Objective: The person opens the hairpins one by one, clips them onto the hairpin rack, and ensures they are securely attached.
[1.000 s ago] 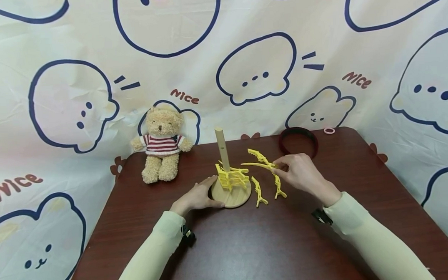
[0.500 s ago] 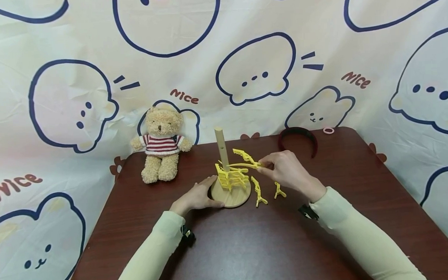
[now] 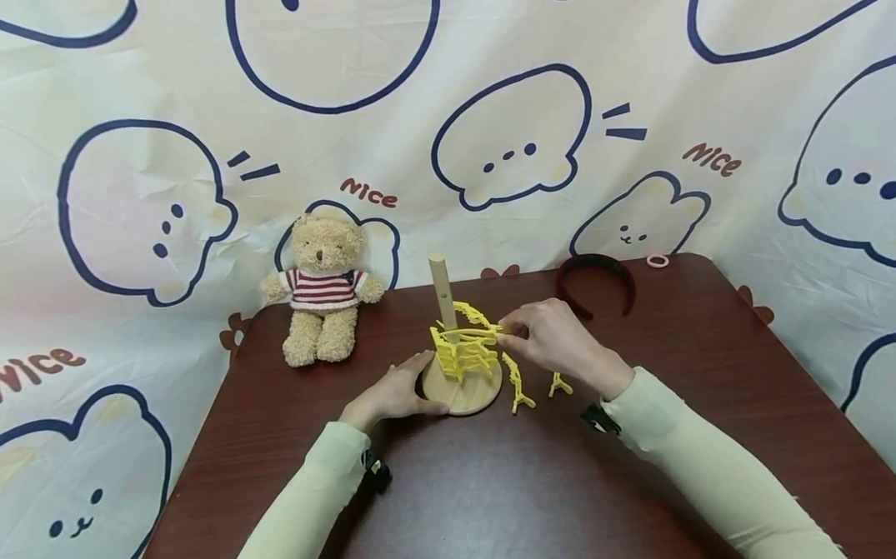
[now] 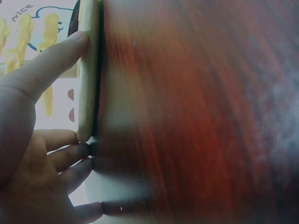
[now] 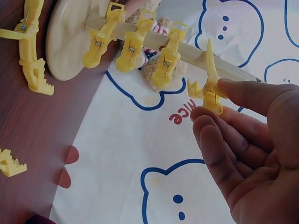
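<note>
The left hand (image 3: 393, 392) grips the left edge of a round wooden base (image 3: 464, 402); in the left wrist view its thumb presses the flat face of the base (image 4: 88, 93), with fingertips at the rim. A wooden post (image 3: 444, 296) rises from it, with several yellow clips (image 3: 462, 358) around its lower part. The right hand (image 3: 559, 337) pinches another yellow clip (image 3: 472, 313) beside the post, above the others. Three attached clips appear in the right wrist view, where the pinched clip (image 5: 212, 95) stands apart from them, near the post (image 5: 194, 53).
Two loose yellow clips (image 3: 516, 385) (image 3: 560, 383) lie on the dark wooden table (image 3: 458, 512), right of the base. A teddy bear (image 3: 323, 289) sits at the back left. At the back right are a dark red headband (image 3: 626, 280) and a pink ring (image 3: 657, 261).
The right hand has moved left with its pinched clip, from above the loose clips to beside the post. The left hand has stayed on the base.
</note>
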Demonstrator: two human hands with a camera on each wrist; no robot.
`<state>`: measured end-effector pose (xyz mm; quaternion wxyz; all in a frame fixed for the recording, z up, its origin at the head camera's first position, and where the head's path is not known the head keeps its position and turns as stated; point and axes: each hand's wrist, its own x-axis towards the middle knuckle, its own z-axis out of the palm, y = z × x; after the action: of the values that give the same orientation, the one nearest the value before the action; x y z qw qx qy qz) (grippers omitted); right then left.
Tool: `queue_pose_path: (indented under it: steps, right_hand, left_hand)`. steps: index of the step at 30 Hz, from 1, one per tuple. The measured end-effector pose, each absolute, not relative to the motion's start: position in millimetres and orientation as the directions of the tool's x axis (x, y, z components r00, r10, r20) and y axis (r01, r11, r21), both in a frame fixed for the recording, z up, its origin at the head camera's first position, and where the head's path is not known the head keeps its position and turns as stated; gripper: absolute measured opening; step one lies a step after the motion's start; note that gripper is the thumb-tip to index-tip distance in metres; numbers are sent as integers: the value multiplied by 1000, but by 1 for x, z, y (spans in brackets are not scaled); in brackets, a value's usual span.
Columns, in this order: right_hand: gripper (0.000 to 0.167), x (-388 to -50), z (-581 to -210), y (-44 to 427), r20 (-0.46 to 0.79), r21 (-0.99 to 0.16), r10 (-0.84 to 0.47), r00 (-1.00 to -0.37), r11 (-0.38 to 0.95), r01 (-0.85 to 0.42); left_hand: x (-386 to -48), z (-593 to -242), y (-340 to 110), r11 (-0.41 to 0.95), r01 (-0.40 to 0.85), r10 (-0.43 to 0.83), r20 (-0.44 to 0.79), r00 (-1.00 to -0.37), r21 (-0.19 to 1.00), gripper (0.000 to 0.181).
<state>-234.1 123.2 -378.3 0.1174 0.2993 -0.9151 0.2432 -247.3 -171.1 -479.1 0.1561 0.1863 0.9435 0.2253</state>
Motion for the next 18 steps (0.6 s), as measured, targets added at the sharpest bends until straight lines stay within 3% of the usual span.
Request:
queue_pose_path:
  steps: [18]
  right_hand:
    - [21,-240,-376,107,325,-363,-525,-787,699,-616]
  left_hand:
    - [-247,-479,-171,830,273,416,-214,-884,486,109]
